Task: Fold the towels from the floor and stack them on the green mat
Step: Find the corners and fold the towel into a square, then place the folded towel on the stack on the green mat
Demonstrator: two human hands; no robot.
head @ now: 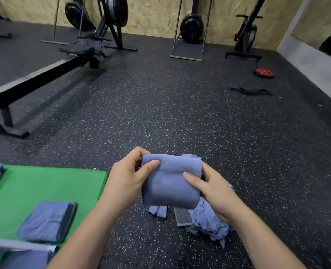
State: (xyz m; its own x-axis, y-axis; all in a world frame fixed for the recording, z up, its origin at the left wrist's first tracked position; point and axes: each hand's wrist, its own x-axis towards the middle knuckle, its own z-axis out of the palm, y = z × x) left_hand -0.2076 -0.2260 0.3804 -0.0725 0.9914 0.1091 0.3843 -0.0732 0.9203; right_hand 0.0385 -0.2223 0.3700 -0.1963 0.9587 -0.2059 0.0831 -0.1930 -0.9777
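Towel (170,183), folded and blue, hangs between your hands, left hand (126,181) and right hand (215,193) each pinching one side, above the loose heap (209,220) on the floor (180,113). To your left lies the green mat (44,183) bearing a folded stack (48,220); a rowing machine (44,74) stands beyond.

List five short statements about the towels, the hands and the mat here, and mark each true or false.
1. The left hand and the right hand both grip a folded blue towel. True.
2. The green mat lies to the right of the hands. False: it lies to their left.
3. A pile of unfolded towels lies on the floor below the held towel. True.
4. No towels are on the green mat yet. False: a folded stack lies on it, with more at its edges.
5. The red weight plate sits on the mat. False: it lies on the floor, far right.
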